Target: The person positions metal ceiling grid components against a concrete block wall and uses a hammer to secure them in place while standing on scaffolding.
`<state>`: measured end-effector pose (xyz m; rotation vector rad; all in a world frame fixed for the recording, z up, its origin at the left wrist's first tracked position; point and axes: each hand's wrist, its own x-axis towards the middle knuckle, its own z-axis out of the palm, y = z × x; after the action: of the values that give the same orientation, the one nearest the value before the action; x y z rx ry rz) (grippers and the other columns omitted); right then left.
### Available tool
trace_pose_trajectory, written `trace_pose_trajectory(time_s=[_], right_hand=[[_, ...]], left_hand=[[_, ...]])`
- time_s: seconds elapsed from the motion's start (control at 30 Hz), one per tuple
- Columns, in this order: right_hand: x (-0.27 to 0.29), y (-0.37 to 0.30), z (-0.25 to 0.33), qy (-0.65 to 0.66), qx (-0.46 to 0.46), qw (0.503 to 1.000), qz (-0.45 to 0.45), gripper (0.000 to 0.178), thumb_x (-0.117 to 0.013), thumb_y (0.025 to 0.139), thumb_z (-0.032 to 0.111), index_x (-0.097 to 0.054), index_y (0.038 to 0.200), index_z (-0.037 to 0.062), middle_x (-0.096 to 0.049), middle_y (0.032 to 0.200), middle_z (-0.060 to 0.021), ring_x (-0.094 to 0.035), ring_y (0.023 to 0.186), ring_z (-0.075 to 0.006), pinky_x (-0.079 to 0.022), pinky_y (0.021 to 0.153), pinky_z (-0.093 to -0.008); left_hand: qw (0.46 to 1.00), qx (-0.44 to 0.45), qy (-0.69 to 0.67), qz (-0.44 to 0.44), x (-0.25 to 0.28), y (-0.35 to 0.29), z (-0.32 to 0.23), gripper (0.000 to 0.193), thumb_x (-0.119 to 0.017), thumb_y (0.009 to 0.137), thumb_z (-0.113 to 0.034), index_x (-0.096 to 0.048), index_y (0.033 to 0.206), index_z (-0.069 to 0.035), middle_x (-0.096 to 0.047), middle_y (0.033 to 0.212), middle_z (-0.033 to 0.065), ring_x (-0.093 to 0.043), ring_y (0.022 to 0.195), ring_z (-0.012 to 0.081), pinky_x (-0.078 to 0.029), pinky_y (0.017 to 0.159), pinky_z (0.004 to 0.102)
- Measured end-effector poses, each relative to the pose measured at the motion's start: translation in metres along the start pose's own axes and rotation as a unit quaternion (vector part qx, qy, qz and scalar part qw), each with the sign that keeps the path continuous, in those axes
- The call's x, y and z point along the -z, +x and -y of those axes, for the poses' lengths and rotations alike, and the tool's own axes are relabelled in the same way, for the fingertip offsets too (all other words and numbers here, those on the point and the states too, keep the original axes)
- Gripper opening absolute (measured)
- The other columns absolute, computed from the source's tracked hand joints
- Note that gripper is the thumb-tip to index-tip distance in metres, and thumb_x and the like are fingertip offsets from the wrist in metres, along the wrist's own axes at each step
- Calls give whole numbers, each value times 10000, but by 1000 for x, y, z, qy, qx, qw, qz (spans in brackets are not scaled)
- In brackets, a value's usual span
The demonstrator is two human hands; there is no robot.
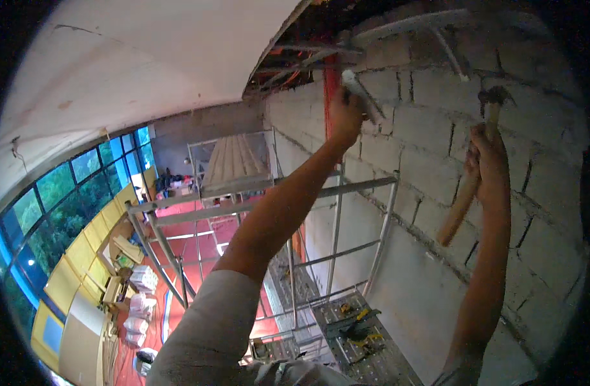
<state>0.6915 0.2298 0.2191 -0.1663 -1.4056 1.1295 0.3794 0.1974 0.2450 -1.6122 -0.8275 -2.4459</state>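
A concrete-block wall filled the right of my feed, with tubular scaffolding beside it. I had the left arm stretched up and forward, the right forearm nearly upright. Stacked white sacks sat below, contents hidden, any print too small to read. My right hand gripped a wooden-handled hammer just under its raised head; my left hand was closed around a pale, narrow bar near the wall.
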Motion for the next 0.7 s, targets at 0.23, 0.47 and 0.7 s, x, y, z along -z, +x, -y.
trace_pose_trajectory(time_s=[0.23,0.47,0.7], right_hand=[[0,-102,-58,-62,-183,981,3,255,-662,901,270,-501,1065,158,-396,659,60,-370,471,-39,-323,429,-226],[-25,-131,-128,-31,-284,955,81,313,-674,876,265,-494,1090,123,-434,659,37,-389,448,-65,-351,411,-245],[-78,-125,-217,-124,-292,947,51,311,-616,935,256,-496,1135,51,-394,643,45,-336,451,-28,-296,415,-212]], left_hand=[[979,193,62,-17,107,-50,-1,297,-514,936,-190,-509,1143,23,-613,1001,148,-653,786,269,-582,621,412],[970,217,106,-34,178,-60,63,206,-554,864,-154,-577,987,11,-619,882,137,-625,712,253,-556,600,401],[954,263,133,56,289,-27,158,214,-579,888,-188,-607,985,0,-637,928,151,-640,800,274,-551,685,419]])
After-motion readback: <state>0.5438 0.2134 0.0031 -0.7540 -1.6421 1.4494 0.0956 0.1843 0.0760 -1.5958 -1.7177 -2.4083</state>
